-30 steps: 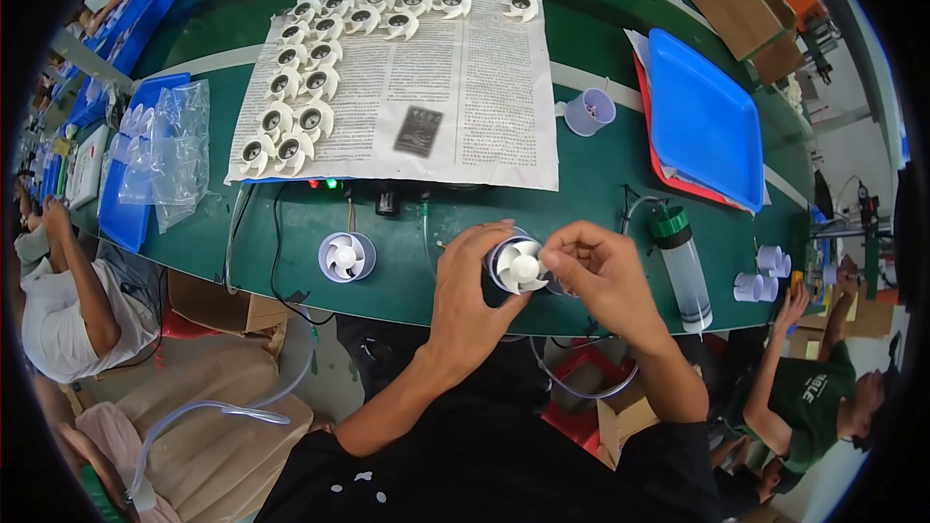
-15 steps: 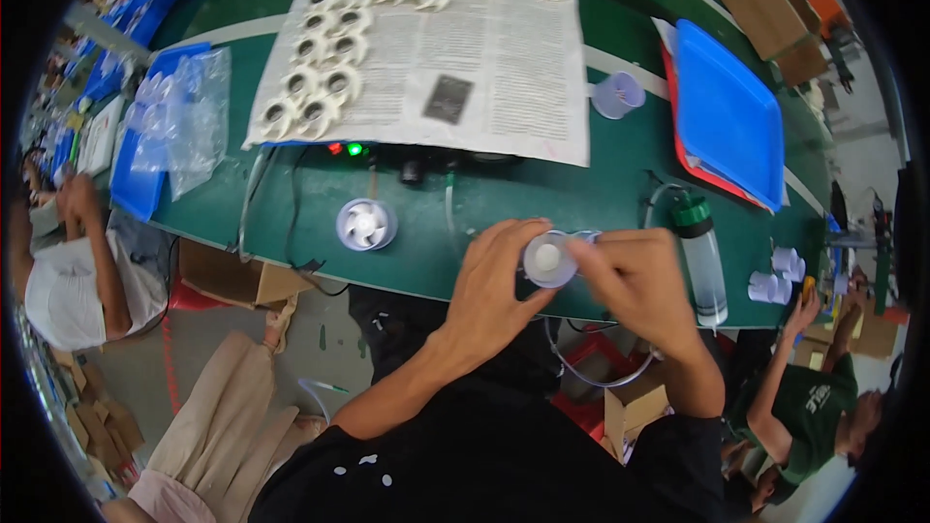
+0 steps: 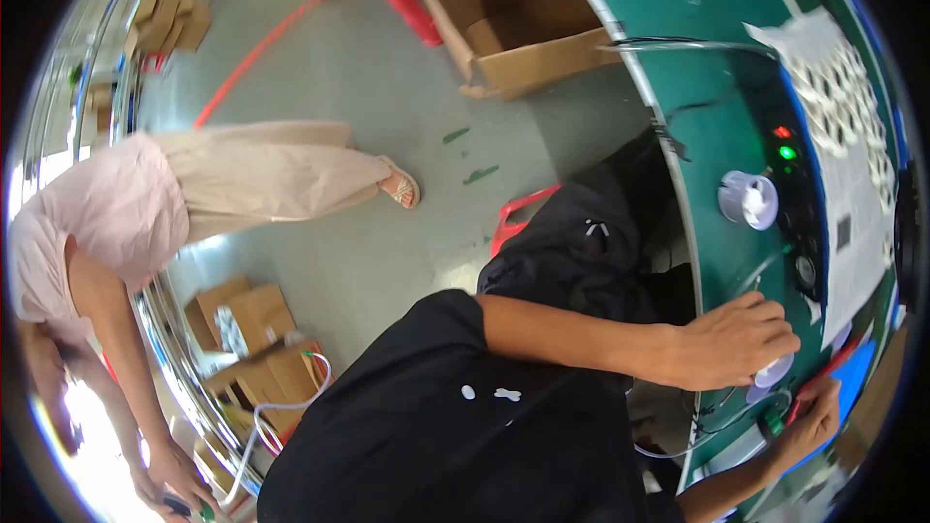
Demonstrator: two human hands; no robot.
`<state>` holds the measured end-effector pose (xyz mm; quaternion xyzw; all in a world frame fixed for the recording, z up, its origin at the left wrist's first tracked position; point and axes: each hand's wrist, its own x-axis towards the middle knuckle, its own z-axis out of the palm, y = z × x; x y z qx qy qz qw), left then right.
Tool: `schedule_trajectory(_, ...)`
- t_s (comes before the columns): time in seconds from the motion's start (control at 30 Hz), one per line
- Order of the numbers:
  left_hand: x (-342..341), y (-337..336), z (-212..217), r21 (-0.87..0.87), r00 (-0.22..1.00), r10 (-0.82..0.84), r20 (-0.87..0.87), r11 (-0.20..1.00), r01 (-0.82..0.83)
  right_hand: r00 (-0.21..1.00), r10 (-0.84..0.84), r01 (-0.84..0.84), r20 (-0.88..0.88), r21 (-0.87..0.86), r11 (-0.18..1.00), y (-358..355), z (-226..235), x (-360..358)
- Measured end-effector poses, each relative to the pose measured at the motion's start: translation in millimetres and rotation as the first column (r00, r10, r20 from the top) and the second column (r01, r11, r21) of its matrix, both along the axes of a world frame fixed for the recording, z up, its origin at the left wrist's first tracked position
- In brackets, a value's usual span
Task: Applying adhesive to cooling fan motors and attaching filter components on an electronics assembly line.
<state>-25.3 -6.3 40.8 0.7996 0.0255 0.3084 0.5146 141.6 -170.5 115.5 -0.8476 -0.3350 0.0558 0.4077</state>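
Note:
My left hand (image 3: 738, 341) reaches over the green table at the right, its fingers curled round a small translucent plastic cup (image 3: 772, 374). Below it, beside the blue tray (image 3: 852, 389) and a red edge, my right hand (image 3: 817, 416) has its fingers bent together. What it holds, if anything, I cannot make out. A green-capped clear bottle (image 3: 744, 447) lies close to that hand. Farther up the table, another translucent cup (image 3: 748, 199) contains a white piece. White fan-like parts (image 3: 843, 97) sit in rows on a printed paper sheet (image 3: 850, 261).
A dark device (image 3: 799, 194) with red and green lights stands along the sheet. An open cardboard box (image 3: 528, 39) stands on the floor beyond the table edge. Another person in pink (image 3: 107, 199) bends down at the left, near cartons (image 3: 252, 320) and a clear hose (image 3: 257, 426).
My view has swung to the left and tilted, so the table now lies at the right. My right hand has moved away from the cup, which stays in my left hand.

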Motion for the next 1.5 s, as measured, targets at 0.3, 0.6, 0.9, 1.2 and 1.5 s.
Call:
schedule_trajectory(0.3,13,4,-2,0.167,0.973,0.177,0.149,0.965,-0.201,0.985,0.165,-0.167,0.048,0.039,0.985,39,38,16)
schedule_trajectory(0.6,-1,23,-3,0.097,0.974,0.182,0.133,0.976,-0.196,0.972,0.196,-0.180,0.127,-0.129,0.975,77,49,-47)
schedule_trajectory(0.9,19,20,-1,-0.065,0.994,0.047,0.099,0.997,-0.041,0.993,0.092,-0.100,-0.074,-0.112,0.989,20,39,-45)
schedule_trajectory(1.2,23,24,-2,0.002,1.000,0.000,0.029,1.000,0.000,0.998,0.061,-0.056,0.022,-0.186,0.981,-24,19,-16)
schedule_trajectory(1.5,27,10,1,-0.075,0.995,-0.094,-0.017,0.993,0.093,0.994,-0.031,0.014,-0.103,-0.167,0.986,-49,4,-12)
